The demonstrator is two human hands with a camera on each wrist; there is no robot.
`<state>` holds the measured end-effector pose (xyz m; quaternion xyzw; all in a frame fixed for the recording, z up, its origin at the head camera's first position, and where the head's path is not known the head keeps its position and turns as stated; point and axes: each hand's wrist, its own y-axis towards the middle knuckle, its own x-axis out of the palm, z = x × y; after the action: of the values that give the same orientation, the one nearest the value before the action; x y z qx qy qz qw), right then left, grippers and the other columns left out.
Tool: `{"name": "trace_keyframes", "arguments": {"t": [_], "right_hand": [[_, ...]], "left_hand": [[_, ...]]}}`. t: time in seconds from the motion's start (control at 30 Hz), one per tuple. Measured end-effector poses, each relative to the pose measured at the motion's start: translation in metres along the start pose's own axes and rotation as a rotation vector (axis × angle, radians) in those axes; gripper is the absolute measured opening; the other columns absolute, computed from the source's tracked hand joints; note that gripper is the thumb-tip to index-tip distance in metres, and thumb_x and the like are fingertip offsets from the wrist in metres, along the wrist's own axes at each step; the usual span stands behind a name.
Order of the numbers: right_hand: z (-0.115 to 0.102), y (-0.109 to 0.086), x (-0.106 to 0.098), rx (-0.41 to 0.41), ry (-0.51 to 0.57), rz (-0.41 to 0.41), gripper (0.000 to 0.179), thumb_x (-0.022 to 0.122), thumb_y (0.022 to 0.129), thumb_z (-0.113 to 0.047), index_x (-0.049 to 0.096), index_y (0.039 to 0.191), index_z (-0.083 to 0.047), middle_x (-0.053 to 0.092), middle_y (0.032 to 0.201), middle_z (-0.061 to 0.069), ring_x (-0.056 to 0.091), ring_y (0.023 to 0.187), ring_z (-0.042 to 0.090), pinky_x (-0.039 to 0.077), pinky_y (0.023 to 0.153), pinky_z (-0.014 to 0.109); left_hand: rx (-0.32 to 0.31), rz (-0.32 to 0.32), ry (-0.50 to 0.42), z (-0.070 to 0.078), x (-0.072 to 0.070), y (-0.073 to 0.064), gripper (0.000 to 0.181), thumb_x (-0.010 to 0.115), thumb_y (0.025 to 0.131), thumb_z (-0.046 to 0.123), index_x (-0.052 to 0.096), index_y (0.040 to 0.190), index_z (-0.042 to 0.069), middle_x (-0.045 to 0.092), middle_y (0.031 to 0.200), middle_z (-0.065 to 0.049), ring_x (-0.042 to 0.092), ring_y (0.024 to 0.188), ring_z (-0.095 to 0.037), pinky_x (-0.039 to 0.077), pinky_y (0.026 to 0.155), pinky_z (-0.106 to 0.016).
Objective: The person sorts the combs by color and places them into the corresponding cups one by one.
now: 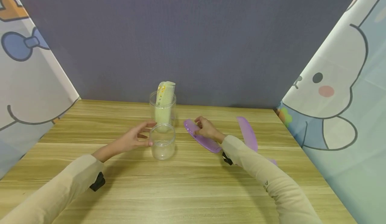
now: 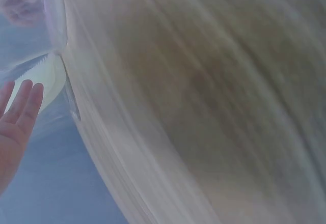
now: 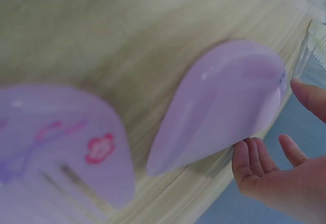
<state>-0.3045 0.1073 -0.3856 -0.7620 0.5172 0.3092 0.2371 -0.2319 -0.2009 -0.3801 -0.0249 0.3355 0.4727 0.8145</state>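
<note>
left hand (image 1: pixel 134 141) spread wide at the nearer clear cup (image 1: pixel 163 149). right hand (image 1: pixel 207 129) set wide across a purple comb (image 1: pixel 203 142); firm contact with it cannot be told.

Dark blue-grey back wall (image 1: pixel 193 43), cartoon-printed left panel (image 1: pixel 36 83), cartoon-printed right panel (image 1: pixel 340 83), wood-grain tabletop (image 1: pixel 156 190)

Combs (image 1: pixel 166 98) stand in a cup (image 1: pixel 152 112) near the tabletop's (image 1: pixel 169 190) back edge, behind another cup (image 1: pixel 163 153), left of loose combs (image 1: pixel 208 144).
</note>
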Motion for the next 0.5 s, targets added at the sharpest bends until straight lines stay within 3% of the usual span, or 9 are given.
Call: {"name": "trace_keyframes", "arguments": {"t": [0.23,0.5], "right_hand": [[0.002,0.001,0.002,-0.032,-0.063,-0.011,0.057,0.073,0.071,-0.003,0.046,0.120,0.003,0.056,0.116,0.022,0.057,0.101,0.030,0.051,0.086,0.039],[0.001,0.003,0.003,-0.003,-0.070,-0.007,0.061,0.075,0.068,-0.002,0.045,0.121,0.000,0.056,0.117,0.021,0.056,0.102,0.030,0.051,0.088,0.039]], "left_hand": [[0.005,-0.020,-0.008,0.000,0.008,0.001,0.081,0.076,0.073,0.013,0.029,0.137,-0.002,0.040,0.134,-0.028,0.046,0.115,-0.049,0.051,0.085,-0.051],[0.023,-0.022,0.019,0.000,0.013,0.003,0.081,0.078,0.072,0.017,0.031,0.137,0.004,0.044,0.131,-0.026,0.050,0.112,-0.045,0.052,0.082,-0.051]]}}
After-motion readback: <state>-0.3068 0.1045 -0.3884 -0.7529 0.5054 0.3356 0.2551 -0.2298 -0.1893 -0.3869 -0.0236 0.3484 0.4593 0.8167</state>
